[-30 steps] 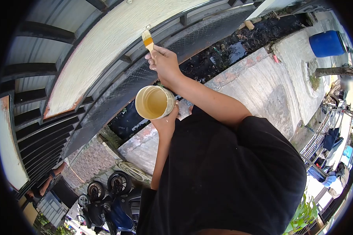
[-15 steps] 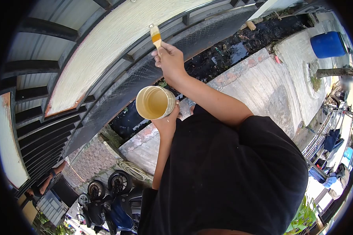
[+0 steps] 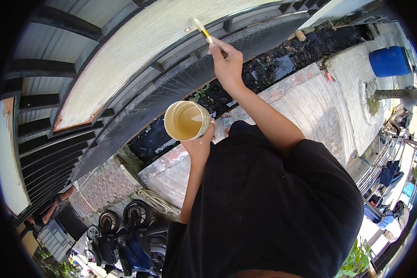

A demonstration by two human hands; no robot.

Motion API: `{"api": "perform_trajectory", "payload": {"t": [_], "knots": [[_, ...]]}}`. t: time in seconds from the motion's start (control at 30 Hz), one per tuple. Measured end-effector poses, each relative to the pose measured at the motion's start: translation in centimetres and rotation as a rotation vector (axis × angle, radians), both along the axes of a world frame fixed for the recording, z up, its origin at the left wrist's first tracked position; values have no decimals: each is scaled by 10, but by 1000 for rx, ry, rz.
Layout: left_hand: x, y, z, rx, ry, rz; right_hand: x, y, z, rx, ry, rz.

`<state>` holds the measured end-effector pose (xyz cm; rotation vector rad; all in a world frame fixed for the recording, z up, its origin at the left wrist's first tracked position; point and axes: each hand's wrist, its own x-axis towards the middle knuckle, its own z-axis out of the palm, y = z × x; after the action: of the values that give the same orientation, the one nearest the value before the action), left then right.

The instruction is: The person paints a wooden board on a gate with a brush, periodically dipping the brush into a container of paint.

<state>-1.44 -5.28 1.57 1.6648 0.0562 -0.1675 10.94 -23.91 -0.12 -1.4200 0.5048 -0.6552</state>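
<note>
My left hand (image 3: 200,144) is wrapped round a cream-coloured paint cup (image 3: 170,121), its mouth tilted into view with pale yellowish liquid inside. In my right hand (image 3: 229,64) is the handle of a paintbrush (image 3: 203,31), gripped between thumb and fingers. The brush's pale bristles lie at the lower edge of a long cream-painted board (image 3: 125,55) with a wood-grain surface. A round screw head (image 3: 187,29) shows on the board just left of the bristles.
Black metal bars (image 3: 51,68) run behind the board. Below it are dark mesh (image 3: 171,83) and a ditch of dark water (image 3: 282,65). Concrete paving (image 3: 306,102) holds a blue barrel (image 3: 388,61). Motorcycles (image 3: 134,245), a coiled hose (image 3: 155,202) and another person (image 3: 51,209) appear lower left.
My right hand and the brush have moved right along the board, and the brush has turned, with its bristles pointing up-left. The cup has shifted slightly right in view.
</note>
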Motion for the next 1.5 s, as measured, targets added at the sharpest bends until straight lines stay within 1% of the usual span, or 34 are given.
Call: {"api": "perform_trajectory", "payload": {"t": [0.03, 0.1, 0.13, 0.2, 0.23, 0.3, 0.4, 0.43, 0.47, 0.53, 0.57, 0.6, 0.67, 0.8, 0.87, 0.93, 0.97, 1.03, 1.07, 1.13, 1.17, 1.27, 1.3, 1.37, 1.43, 1.5], "knots": [[0, 1, -1, 0, 1, 5, -1, -10, 4, 0, 1, 5], [1, 2, -6, 33, -70, -26, 2, -27, 9, -240, 64, 129], [1, 3, -9, 33, -69, -26, 6, -34, 8, -240, 66, 129], [3, 3, -12, 33, -129, -46, 16, -48, 5, -462, 138, 214], [4, 2, -12, 31, -132, -46, 19, -53, 4, -464, 136, 214], [4, 0, -12, 7, -127, -40, 20, -61, 2, -515, 126, 131], [4, 3, -13, -1, -95, -40, 3, -57, 5, -557, 169, 105], [5, 3, -14, -1, -96, -34, -2, -49, 13, -570, 208, 157], [5, 3, -15, 7, -111, -28, -5, -37, 18, -504, 178, 217], [5, 2, -15, 14, -125, -28, 1, -21, 19, -397, 248, 330], [5, 2, -14, 2, -113, -30, 8, -14, 9, -329, 166, 291], [6, 2, -13, -9, -101, -31, 11, -12, 5, -329, 166, 289], [6, 1, -13, 2, -118, -30, 17, -8, -1, -144, 225, 214], [5, 1, -10, -17, -95, -42, 5, 9, -3, -78, 243, 191], [5, 1, -12, -36, -80, -36, 7, 19, 0, -33, 129, 87], [4, 2, -12, -53, -68, -38, 16, 25, -11, -31, 131, 81], [4, 1, -12, -32, -99, -36, 20, 29, -22, 30, 147, 137], [6, 0, -13, -12, -135, -30, 17, 30, -19, 121, 206, 235], [5, 2, -14, -19, -119, -25, 12, 30, -18, 123, 206, 239], [5, 3, -13, -27, -102, -15, 4, 29, -9, 115, 105, 119], [5, 2, -12, -39, -104, -11, 3, 27, -7, 59, 61, 75], [4, 1, -11, -49, -113, -8, 19, 35, -18, 16, 32, 27], [4, -1, -11, -49, -124, -8, 21, 42, -17, -40, 43, 48], [4, -4, -9, -85, -107, -5, 13, 50, -15, -52, 50, 88], [3, -3, -8, -117, -87, 6, 6, 44, 0, -57, 69, 103], [4, 0, -8, -25, -97, -23, -3, 24, 7, -285, 32, 14]]}}
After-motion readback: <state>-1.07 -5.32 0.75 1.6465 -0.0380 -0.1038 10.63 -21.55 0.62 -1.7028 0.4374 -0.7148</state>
